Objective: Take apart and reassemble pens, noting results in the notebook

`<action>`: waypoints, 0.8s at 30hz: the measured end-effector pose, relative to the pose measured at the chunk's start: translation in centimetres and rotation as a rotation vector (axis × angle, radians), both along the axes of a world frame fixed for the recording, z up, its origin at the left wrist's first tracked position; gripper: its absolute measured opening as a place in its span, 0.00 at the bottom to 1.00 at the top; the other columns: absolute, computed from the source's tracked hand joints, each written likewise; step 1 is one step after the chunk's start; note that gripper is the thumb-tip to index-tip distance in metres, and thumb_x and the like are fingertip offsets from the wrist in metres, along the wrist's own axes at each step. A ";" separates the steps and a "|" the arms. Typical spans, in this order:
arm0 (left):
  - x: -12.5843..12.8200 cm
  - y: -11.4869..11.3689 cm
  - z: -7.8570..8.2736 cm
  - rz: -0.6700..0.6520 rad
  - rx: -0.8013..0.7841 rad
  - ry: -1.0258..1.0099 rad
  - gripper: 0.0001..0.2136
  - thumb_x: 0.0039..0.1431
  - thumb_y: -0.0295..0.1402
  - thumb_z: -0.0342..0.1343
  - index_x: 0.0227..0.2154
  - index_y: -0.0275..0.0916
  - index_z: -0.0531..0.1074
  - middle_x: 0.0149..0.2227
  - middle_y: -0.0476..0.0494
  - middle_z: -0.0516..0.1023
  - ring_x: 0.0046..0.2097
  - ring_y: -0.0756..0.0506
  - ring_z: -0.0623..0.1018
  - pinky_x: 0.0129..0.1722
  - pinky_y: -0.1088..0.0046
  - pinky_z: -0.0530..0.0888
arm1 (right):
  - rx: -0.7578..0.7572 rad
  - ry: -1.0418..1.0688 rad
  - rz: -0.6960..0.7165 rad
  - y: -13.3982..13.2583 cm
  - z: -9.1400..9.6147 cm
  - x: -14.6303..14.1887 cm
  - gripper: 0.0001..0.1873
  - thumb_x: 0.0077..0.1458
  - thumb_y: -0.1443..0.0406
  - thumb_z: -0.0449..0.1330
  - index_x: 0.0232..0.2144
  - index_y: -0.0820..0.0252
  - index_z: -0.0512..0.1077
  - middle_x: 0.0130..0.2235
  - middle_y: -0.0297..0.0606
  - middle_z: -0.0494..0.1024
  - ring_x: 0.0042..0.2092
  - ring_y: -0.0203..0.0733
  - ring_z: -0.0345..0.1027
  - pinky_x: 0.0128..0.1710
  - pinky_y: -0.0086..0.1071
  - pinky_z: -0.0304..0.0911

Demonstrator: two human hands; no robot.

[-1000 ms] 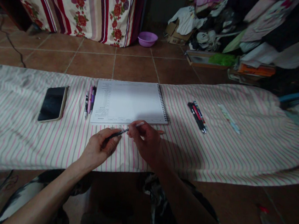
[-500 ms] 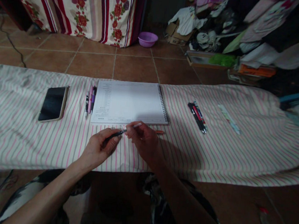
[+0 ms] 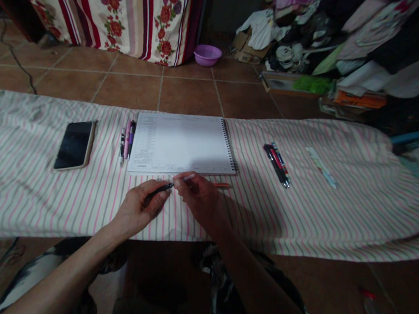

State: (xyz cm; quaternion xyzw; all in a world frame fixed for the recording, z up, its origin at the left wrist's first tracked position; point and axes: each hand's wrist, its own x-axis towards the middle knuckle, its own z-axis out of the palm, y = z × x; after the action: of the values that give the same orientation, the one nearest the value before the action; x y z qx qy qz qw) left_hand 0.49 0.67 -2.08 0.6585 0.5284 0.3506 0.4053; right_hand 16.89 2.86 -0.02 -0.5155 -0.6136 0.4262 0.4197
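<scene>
My left hand (image 3: 143, 202) is closed around a black pen barrel (image 3: 160, 189), its open end pointing right and away from me. My right hand (image 3: 198, 196) pinches a thin, pale pen refill (image 3: 190, 176), lined up with the barrel's end and meeting it between my fingertips. How deep it sits inside is hidden. Just beyond both hands lies a spiral notebook (image 3: 189, 140) with a nearly blank page. An orange pen (image 3: 223, 185) pokes out from behind my right hand on the striped cloth (image 3: 195, 225).
A phone (image 3: 75, 145) lies at the left. Several pens (image 3: 127, 141) are lined up by the notebook's left edge. More pens (image 3: 276, 164) lie to the right, with a pale, patterned strip (image 3: 321, 167) beyond. On the tiled floor stands a purple basin (image 3: 207, 55).
My right hand has shifted slightly left, bringing the refill closer to the barrel, and less of it shows between my hands. My left hand stays nearly still.
</scene>
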 end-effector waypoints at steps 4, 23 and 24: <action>0.0 0.0 -0.1 0.004 0.016 -0.012 0.13 0.58 0.36 0.50 0.43 0.40 0.72 0.39 0.42 0.77 0.40 0.45 0.77 0.40 0.68 0.73 | -0.023 0.005 -0.002 0.0 -0.1 -0.1 0.09 0.52 0.61 0.56 0.30 0.60 0.71 0.24 0.32 0.74 0.24 0.31 0.67 0.23 0.23 0.61; 0.1 0.2 0.5 0.005 0.007 0.039 0.13 0.58 0.37 0.50 0.42 0.38 0.72 0.37 0.42 0.77 0.39 0.45 0.76 0.41 0.68 0.73 | -0.061 0.059 -0.002 -0.1 -0.2 -0.3 0.07 0.50 0.61 0.57 0.30 0.59 0.70 0.24 0.32 0.73 0.25 0.32 0.67 0.24 0.24 0.61; 0.1 0.2 0.5 0.007 0.011 0.038 0.13 0.58 0.37 0.50 0.42 0.38 0.72 0.37 0.42 0.77 0.39 0.45 0.76 0.40 0.68 0.73 | -0.059 0.059 0.003 -0.1 -0.2 -0.3 0.07 0.50 0.61 0.57 0.30 0.59 0.70 0.24 0.32 0.73 0.25 0.32 0.66 0.24 0.24 0.61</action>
State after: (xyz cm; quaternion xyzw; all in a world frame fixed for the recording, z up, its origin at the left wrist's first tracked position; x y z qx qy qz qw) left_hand 0.60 0.85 -1.58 0.6652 0.5365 0.3424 0.3904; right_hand 16.61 2.74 -0.26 -0.5138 -0.5888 0.4600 0.4216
